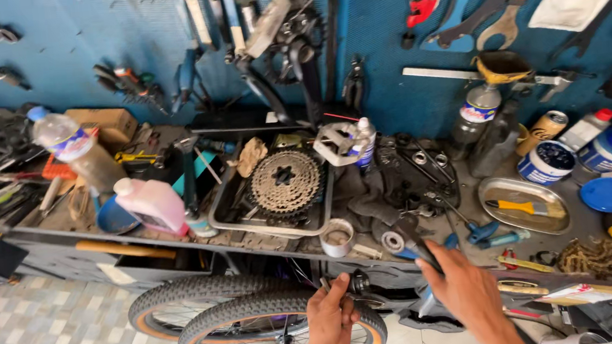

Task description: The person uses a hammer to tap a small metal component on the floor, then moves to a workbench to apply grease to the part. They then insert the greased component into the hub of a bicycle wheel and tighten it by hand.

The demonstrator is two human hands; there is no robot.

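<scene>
Right hand point(457, 284) is clenching a dark-handled tool point(414, 240) at the workbench's front edge point(268, 243), its long axis running up-left. Left hand point(331, 316), nearer the tan-walled black bicycle tyre point(273, 304), is pinching a small dark fitting point(360, 283) just below that edge.

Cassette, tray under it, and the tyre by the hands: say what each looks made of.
Cassette: metal, likely steel; dull grey-brown toothed rings, grimy rather than shiny.
Tray: seems thin sheet metal; grey rolled rim, dirty.
Tyre: rubber; matte black knobbly tread over a tan sidewall. The left hand sits at its edge.
</scene>
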